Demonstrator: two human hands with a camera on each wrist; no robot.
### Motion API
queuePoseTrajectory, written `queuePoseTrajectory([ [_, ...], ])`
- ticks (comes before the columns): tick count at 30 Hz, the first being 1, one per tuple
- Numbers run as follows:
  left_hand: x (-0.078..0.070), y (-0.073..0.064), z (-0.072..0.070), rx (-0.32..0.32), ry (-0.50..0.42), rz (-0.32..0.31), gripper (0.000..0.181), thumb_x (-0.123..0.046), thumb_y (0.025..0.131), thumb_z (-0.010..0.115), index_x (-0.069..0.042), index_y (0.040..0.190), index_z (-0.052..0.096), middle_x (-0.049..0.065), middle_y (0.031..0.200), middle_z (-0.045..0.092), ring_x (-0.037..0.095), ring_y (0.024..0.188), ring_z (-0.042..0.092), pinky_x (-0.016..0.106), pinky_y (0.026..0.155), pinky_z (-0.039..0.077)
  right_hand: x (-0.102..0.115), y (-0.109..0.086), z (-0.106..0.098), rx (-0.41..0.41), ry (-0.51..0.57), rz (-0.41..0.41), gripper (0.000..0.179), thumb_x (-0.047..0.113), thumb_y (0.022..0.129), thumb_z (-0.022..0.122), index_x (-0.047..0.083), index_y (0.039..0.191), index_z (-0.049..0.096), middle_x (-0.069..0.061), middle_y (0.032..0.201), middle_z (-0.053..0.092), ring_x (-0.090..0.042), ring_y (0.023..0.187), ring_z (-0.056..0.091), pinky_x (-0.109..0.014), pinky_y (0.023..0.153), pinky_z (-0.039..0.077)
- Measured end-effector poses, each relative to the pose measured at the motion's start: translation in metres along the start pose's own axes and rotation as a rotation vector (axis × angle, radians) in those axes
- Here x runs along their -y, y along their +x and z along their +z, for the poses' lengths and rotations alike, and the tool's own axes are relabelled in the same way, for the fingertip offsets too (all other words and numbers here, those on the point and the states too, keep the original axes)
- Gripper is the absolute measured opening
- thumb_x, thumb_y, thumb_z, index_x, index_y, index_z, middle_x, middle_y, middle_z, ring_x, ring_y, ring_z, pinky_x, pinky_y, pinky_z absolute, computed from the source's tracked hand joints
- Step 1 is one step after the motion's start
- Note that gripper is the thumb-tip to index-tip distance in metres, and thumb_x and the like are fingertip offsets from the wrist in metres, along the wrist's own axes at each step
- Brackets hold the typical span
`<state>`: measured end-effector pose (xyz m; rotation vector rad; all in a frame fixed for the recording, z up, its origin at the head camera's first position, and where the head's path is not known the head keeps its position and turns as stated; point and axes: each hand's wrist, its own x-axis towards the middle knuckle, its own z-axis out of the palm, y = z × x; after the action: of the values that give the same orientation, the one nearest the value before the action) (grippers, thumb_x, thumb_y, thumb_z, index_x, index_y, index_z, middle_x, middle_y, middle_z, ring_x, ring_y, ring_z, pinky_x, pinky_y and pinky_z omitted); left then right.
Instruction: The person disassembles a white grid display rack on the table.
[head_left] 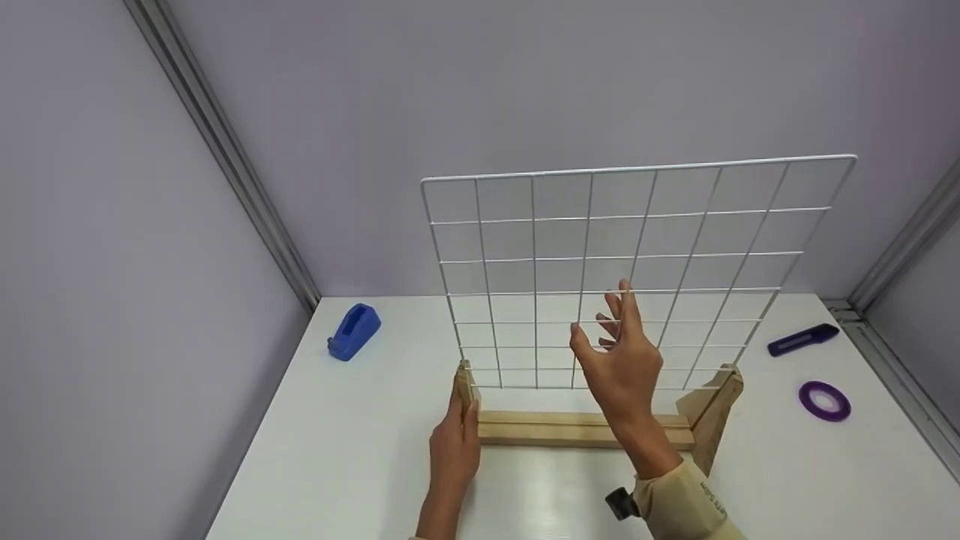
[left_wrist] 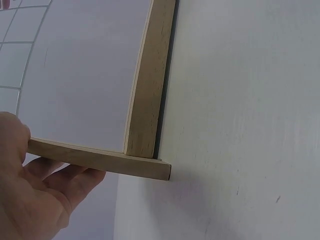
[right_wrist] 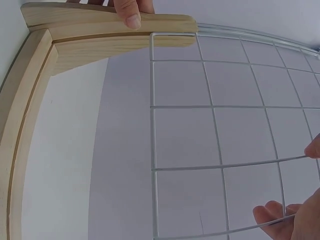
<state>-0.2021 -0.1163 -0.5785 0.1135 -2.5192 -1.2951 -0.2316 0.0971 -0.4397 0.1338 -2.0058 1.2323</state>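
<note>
White wire grid panel (head_left: 585,259) stands tilted above the middle of the table (head_left: 337,435), its top edge rising past the table's back edge in the head view and its lower corners at the two uprights of a wooden stand. At the far left, a blue tape dispenser (head_left: 354,332) lies near the table's back left corner. Next comes the left hand (head_left: 454,450), its grip pinching the left upright (left_wrist: 115,162), thumb on one side and fingers on the other. A grooved base bar (head_left: 555,429) runs from there across the table to the right upright (head_left: 716,420). Over the bar, the right hand (head_left: 622,375) is at the mesh, its grip spread, thumb by a wire and some fingertips behind the grid; how firmly it bears on the panel I cannot tell. Further right, a slim dark tool (head_left: 802,340) lies near the table's back right corner, and a purple tape roll (head_left: 807,395) lies flat near the right edge, closer to the front than the tool
</note>
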Motion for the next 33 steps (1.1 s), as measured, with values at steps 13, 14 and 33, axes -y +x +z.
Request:
queuePoseTrajectory([
  [13, -0.001, 0.001, -0.003, 0.021, -0.025, -0.011, 0.054, -0.033, 0.110, 0.045, -0.002, 0.154, 0.040, 0.020, 0.136, 0.064, 0.024, 0.113, 0.067, 0.049, 0.100, 0.055, 0.008, 0.007, -0.002, 0.001, 0.017, 0.009, 0.078, 0.008, 0.085, 0.078, 0.008, 0.154, 0.042, -0.015, 0.137, 0.066, -0.032, 0.101, 0.075, -0.047, 0.076, 0.064],
  [14, -0.001, 0.001, -0.003, 0.024, -0.031, -0.009, 0.055, -0.034, 0.110, 0.044, -0.002, 0.154, 0.039, 0.021, 0.138, 0.063, 0.026, 0.117, 0.066, 0.050, 0.102, 0.054, 0.008, 0.007, -0.003, 0.000, 0.016, 0.008, 0.078, 0.008, 0.085, 0.078, 0.009, 0.154, 0.042, -0.015, 0.137, 0.066, -0.032, 0.101, 0.075, -0.047, 0.076, 0.064],
  [33, 0.000, 0.001, -0.002, 0.018, -0.068, -0.020, 0.054, -0.033, 0.109, 0.046, -0.003, 0.154, 0.040, 0.022, 0.145, 0.056, 0.037, 0.133, 0.057, 0.052, 0.108, 0.049, 0.022, 0.017, -0.009, 0.003, 0.017, 0.001, 0.078, 0.010, 0.086, 0.077, 0.008, 0.155, 0.041, -0.015, 0.138, 0.065, -0.035, 0.102, 0.075, -0.048, 0.076, 0.063],
])
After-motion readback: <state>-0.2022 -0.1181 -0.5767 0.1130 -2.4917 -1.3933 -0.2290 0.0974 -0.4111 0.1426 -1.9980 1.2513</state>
